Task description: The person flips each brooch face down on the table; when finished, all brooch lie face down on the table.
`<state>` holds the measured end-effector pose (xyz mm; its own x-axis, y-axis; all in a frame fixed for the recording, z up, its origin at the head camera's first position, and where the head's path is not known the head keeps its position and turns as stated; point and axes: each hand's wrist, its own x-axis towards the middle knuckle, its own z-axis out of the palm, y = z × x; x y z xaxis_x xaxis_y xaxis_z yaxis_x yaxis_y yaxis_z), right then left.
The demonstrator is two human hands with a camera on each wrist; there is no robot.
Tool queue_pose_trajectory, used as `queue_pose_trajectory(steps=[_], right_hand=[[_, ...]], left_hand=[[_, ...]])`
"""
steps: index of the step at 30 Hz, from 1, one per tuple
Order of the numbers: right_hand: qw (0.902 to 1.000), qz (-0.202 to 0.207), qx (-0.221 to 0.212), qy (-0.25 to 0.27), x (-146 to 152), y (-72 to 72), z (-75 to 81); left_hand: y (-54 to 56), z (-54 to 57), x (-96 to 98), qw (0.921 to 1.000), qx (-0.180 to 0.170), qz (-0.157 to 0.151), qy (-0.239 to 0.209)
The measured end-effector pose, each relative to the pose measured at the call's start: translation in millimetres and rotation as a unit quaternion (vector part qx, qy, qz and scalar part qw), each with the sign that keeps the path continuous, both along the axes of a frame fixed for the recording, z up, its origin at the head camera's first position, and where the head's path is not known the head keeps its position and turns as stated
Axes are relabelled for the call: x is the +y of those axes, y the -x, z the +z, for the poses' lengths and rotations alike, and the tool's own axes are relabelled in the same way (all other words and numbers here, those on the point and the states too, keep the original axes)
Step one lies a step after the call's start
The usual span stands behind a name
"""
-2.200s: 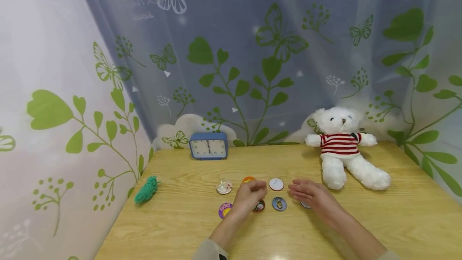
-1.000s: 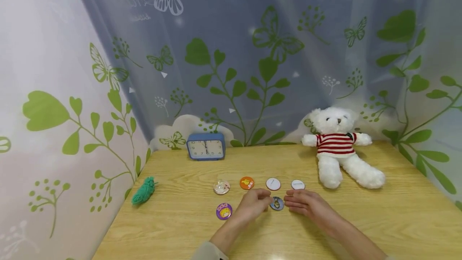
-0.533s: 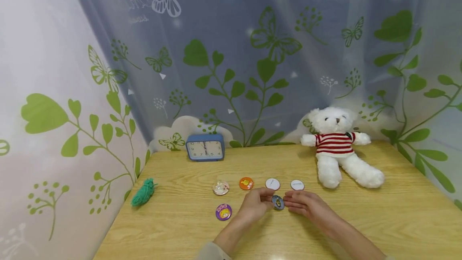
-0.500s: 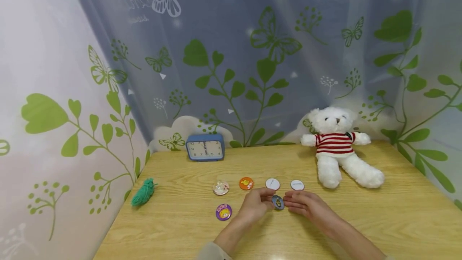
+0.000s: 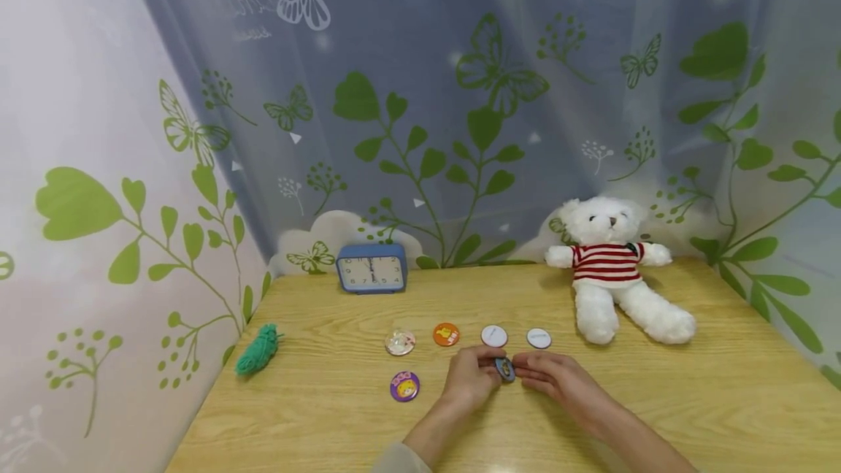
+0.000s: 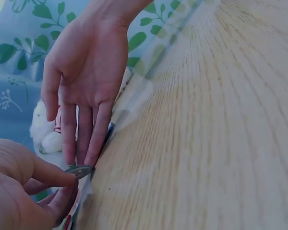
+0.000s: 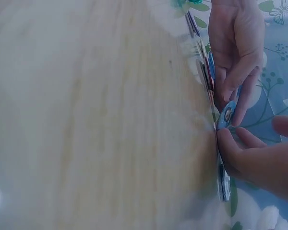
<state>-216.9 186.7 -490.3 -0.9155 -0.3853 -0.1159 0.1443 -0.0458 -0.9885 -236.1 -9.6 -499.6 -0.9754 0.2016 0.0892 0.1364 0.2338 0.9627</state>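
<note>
A small round badge with a blue face [image 5: 504, 369] stands tilted on edge between the two hands. My left hand [image 5: 468, 379] pinches it at one side with thumb and fingers, seen closely in the left wrist view, where the badge [image 6: 80, 170] is nearly edge-on. My right hand [image 5: 561, 383] reaches in from the other side, its fingers extended and its fingertips at the badge's edge; the thumb stays off it. In the right wrist view the badge [image 7: 226, 115] shows its printed face. Whatever lies beneath either hand is hidden in the head view.
Behind the hands lie an orange badge [image 5: 446, 334], a clear-looking badge [image 5: 400, 342] and two white badges, one at left [image 5: 494, 336] and one at right [image 5: 539, 339]. A purple badge [image 5: 404, 386] lies left. Farther off are green yarn [image 5: 258, 350], a blue clock [image 5: 371, 268] and a teddy bear [image 5: 607, 265].
The blue badge lay flat a second ago; its edge has since been lifted and it tilts more steeply now. Earlier, both hands moved inward to it from farther apart.
</note>
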Motion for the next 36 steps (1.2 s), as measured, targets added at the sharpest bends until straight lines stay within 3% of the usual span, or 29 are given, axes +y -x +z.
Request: queue_pose_trajectory(steps=[9,19,29,36], right_hand=[[0.9999,-0.008,0.005,-0.011,-9.1,-3.1,5.5],[0.9989,0.005,0.039,-0.024,-13.8,-2.9,2.2],[0.9971,-0.049,0.036,-0.046,-15.4,-1.6,1.3],[0.9949,-0.083,0.024,-0.053,-17.4,3.4,1.2]], left_hand=[[0.4,1.4,-2.0,0.9999,0.001,0.009,-0.014],[3.7,-0.2,-5.0,0.9990,0.012,0.043,-0.001],[2.5,-2.1,-5.9,0.9972,-0.032,0.045,-0.050],[2.3,1.2,-5.9,0.9966,-0.032,0.041,-0.064]])
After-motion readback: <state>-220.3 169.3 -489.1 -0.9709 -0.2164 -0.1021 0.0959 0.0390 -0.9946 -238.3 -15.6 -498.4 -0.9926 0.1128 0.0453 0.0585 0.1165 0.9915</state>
